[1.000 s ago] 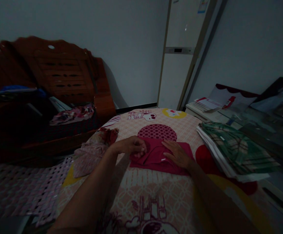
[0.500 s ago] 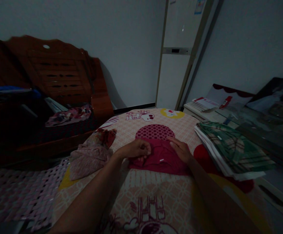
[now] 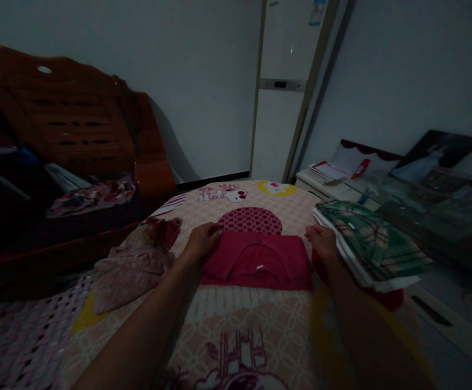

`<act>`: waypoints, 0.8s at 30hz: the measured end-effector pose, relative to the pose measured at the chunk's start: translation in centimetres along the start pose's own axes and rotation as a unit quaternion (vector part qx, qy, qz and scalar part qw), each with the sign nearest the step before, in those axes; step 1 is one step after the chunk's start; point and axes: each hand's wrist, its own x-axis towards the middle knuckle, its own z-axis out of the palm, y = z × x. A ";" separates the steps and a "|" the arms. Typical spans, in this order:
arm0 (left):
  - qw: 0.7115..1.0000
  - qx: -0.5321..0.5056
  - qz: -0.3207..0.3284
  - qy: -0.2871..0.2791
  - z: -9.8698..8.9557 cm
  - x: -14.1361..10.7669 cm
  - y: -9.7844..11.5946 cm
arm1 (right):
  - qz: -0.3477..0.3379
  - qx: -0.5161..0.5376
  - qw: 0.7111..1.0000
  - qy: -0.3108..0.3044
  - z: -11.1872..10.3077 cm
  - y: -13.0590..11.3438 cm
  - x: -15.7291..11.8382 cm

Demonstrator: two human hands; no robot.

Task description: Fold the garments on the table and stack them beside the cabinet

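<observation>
A magenta garment (image 3: pixel 256 262), folded into a flat rectangle with a small white label, lies on the patterned tablecloth (image 3: pixel 239 306). My left hand (image 3: pixel 204 239) is at its upper left corner, fingers curled together; whether cloth is pinched in them is too dark to make out. Just off the garment's upper right corner, my right hand (image 3: pixel 321 240) is closed, its fingertips together and apart from the cloth. I cannot see anything in it.
A crumpled pinkish garment (image 3: pixel 132 271) lies at the table's left. Folded green plaid cloth (image 3: pixel 372 238) tops white cloth at the right. Beyond are a wooden bench (image 3: pixel 77 119), a tall white cabinet-like unit (image 3: pixel 278 124) and a glass-topped stand with papers (image 3: pixel 327 172).
Both hands have moved outward from the middle of the garment to its two sides. The garment looks flatter and straighter. The view has shifted a little to the right.
</observation>
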 end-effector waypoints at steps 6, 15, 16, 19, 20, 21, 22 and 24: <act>0.995 -0.064 -0.059 -0.041 -1.1 0.0 0.7 | 0.040 -0.040 0.996 -0.073 -0.9 -1.5 -0.5; 0.981 -0.173 -0.088 -0.013 -0.3 0.0 0.8 | -0.024 -0.101 0.991 -0.090 0.0 -2.7 -1.2; 0.978 -0.185 -0.094 -0.009 -0.2 0.0 0.8 | -0.021 -0.111 0.989 -0.099 0.2 -2.7 -1.2; 0.970 -0.213 -0.115 -0.009 0.1 -0.1 0.9 | -0.016 -0.122 0.986 -0.111 0.4 -2.7 -1.3; 0.969 -0.215 -0.121 -0.010 0.1 -0.2 0.9 | -0.016 -0.125 0.986 -0.108 0.5 -2.7 -1.2; 0.969 -0.213 -0.126 -0.008 0.1 -0.2 0.9 | -0.017 -0.130 0.986 -0.103 0.4 -2.7 -1.2; 0.969 -0.209 -0.130 -0.004 0.1 -0.2 0.9 | -0.018 -0.135 0.986 -0.099 0.4 -2.7 -1.2; 0.970 -0.199 -0.137 0.006 0.0 -0.2 0.9 | -0.019 -0.146 0.984 -0.099 0.2 -2.6 -1.1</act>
